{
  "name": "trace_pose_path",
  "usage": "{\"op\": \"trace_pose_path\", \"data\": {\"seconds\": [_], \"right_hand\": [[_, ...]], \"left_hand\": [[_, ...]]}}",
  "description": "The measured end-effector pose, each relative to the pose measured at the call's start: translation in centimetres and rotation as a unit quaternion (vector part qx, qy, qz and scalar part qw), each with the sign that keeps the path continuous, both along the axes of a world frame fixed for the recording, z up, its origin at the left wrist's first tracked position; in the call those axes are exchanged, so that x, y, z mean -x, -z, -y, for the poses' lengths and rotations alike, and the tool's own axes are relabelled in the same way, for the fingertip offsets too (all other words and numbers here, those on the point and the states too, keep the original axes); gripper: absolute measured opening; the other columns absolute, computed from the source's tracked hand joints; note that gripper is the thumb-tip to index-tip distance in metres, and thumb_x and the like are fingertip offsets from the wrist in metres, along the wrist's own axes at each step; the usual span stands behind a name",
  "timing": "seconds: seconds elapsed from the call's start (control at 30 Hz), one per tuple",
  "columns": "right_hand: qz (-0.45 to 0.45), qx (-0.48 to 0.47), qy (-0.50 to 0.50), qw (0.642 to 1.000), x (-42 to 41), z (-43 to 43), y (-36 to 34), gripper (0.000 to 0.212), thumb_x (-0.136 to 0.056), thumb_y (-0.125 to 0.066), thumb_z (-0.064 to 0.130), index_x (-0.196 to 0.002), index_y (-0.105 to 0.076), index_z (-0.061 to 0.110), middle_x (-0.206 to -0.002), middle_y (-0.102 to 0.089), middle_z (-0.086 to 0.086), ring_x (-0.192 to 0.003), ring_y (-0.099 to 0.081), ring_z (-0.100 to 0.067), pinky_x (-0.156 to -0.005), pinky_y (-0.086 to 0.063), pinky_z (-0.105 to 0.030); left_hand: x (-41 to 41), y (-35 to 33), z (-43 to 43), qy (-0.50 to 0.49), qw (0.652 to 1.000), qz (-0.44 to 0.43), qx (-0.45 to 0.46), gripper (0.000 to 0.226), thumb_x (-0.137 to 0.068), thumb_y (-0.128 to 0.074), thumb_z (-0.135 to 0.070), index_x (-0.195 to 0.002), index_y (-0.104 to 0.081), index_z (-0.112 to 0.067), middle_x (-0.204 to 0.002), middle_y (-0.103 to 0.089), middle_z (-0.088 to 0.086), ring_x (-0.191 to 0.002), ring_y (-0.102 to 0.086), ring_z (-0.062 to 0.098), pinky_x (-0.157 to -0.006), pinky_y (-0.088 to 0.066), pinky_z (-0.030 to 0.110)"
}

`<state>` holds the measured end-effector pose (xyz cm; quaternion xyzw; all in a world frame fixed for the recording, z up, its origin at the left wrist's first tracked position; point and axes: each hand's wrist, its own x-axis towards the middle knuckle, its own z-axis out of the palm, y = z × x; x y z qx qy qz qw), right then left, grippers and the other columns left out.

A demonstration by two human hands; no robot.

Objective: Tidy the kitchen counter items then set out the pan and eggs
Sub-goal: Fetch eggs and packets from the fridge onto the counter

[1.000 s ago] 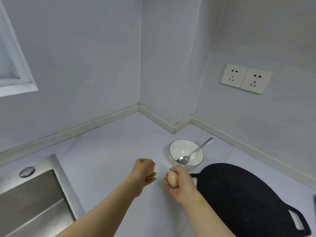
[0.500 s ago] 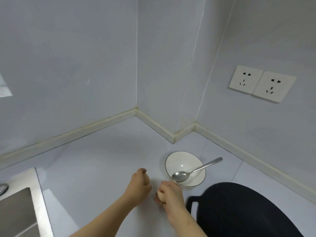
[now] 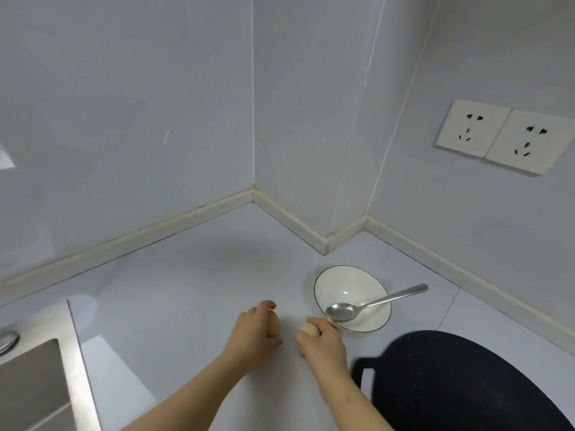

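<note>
My left hand (image 3: 255, 332) curls round a brown egg (image 3: 275, 325) low over the white counter (image 3: 174, 293). Just to its right, my right hand (image 3: 322, 342) grips a second, paler egg (image 3: 309, 329), whose top shows above the fingers. Both hands sit close to the counter, a small gap apart, in front of a white bowl (image 3: 348, 287). A black flat pan (image 3: 460, 387) with a loop handle lies at the lower right, beside my right forearm.
A metal spoon (image 3: 373, 304) rests in the bowl with its handle sticking out to the right. A steel sink (image 3: 34, 381) sits at the lower left. Walls meet in a corner behind, and two wall sockets (image 3: 504, 136) hang at the right.
Both hands have lowered the eggs toward the counter and moved a little apart. The camera view has shifted right, so less of the sink shows.
</note>
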<state>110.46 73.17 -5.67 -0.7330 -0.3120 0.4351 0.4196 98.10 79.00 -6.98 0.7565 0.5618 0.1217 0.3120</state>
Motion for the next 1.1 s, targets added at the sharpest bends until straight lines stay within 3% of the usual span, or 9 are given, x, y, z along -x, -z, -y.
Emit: {"op": "trace_pose_path", "data": {"seconds": [0.07, 0.2, 0.37, 0.47, 0.67, 0.8, 1.1], "right_hand": [[0.054, -0.009, -0.028, 0.998, 0.5, -0.7, 0.2, 0.047, -0.082, -0.056, 0.009, -0.129, -0.051, 0.014, -0.111, -0.056, 0.004, -0.112, -0.054, -0.021, -0.095, -0.044, -0.029], [0.132, -0.025, -0.08, 0.988, 2.0, -1.9, 0.8, 0.055, -0.082, -0.058, 0.01, -0.135, -0.045, 0.015, -0.133, -0.053, -0.001, -0.122, -0.049, -0.018, -0.102, -0.04, -0.029], [0.162, -0.036, -0.101, 0.981, 2.9, -2.5, 1.4, 0.055, -0.083, -0.061, 0.013, -0.136, -0.046, 0.019, -0.131, -0.056, 0.0, -0.12, -0.051, -0.017, -0.097, -0.041, -0.024], [0.175, -0.034, -0.117, 0.977, 2.9, -2.7, 1.5, 0.056, -0.081, -0.063, 0.014, -0.134, -0.048, 0.019, -0.128, -0.057, -0.002, -0.116, -0.053, -0.017, -0.088, -0.041, -0.018], [0.176, -0.029, -0.133, 0.975, 2.8, -3.0, 1.7, 0.056, -0.08, -0.063, 0.014, -0.134, -0.048, 0.018, -0.133, -0.054, -0.001, -0.122, -0.049, -0.016, -0.094, -0.038, -0.018], [0.155, -0.022, -0.15, 0.976, 2.4, -2.8, 1.7, 0.064, -0.074, -0.063, 0.006, -0.135, -0.046, 0.016, -0.129, -0.053, 0.002, -0.114, -0.049, -0.012, -0.084, -0.032, -0.01], [0.122, -0.003, -0.148, 0.981, 2.1, -2.0, 2.1, 0.076, -0.075, -0.061, 0.002, -0.142, -0.031, 0.016, -0.137, -0.044, -0.003, -0.122, -0.045, -0.016, -0.086, -0.036, -0.015]], "left_hand": [[0.7, 0.0, -0.1, -0.015, 1.0, 0.008, 0.007, 0.06, -0.082, -0.06, -0.015, -0.136, -0.035, -0.011, -0.1, -0.054, -0.008, -0.108, -0.05, 0.018, -0.092, -0.036, 0.02], [2.1, -0.4, -0.1, -0.046, 0.999, 0.001, 0.006, 0.06, -0.083, -0.059, -0.017, -0.137, -0.034, -0.013, -0.129, -0.05, -0.001, -0.121, -0.045, 0.017, -0.093, -0.033, 0.016], [2.9, -0.3, 0.2, -0.042, 0.999, 0.003, -0.001, 0.061, -0.084, -0.059, -0.023, -0.139, -0.034, -0.019, -0.139, -0.034, -0.002, -0.126, -0.042, 0.012, -0.096, -0.031, 0.014], [2.9, -0.2, 0.1, -0.039, 0.999, -0.002, -0.009, 0.062, -0.083, -0.06, -0.025, -0.139, -0.034, -0.021, -0.137, -0.034, -0.002, -0.124, -0.044, 0.012, -0.095, -0.033, 0.016], [2.7, -0.2, -0.1, -0.04, 0.999, -0.002, -0.011, 0.063, -0.084, -0.06, -0.028, -0.14, -0.034, -0.023, -0.138, -0.038, -0.003, -0.127, -0.041, 0.011, -0.096, -0.033, 0.016], [2.7, 0.1, -0.1, -0.037, 0.999, -0.002, -0.004, 0.064, -0.083, -0.061, -0.028, -0.14, -0.033, -0.022, -0.139, -0.039, -0.001, -0.129, -0.038, 0.014, -0.099, -0.031, 0.017], [2.8, -0.2, 0.3, -0.049, 0.997, -0.004, 0.055, 0.082, -0.078, -0.064, -0.018, -0.147, -0.018, -0.019, -0.144, -0.032, 0.004, -0.133, -0.033, 0.02, -0.105, -0.034, 0.026]]}}
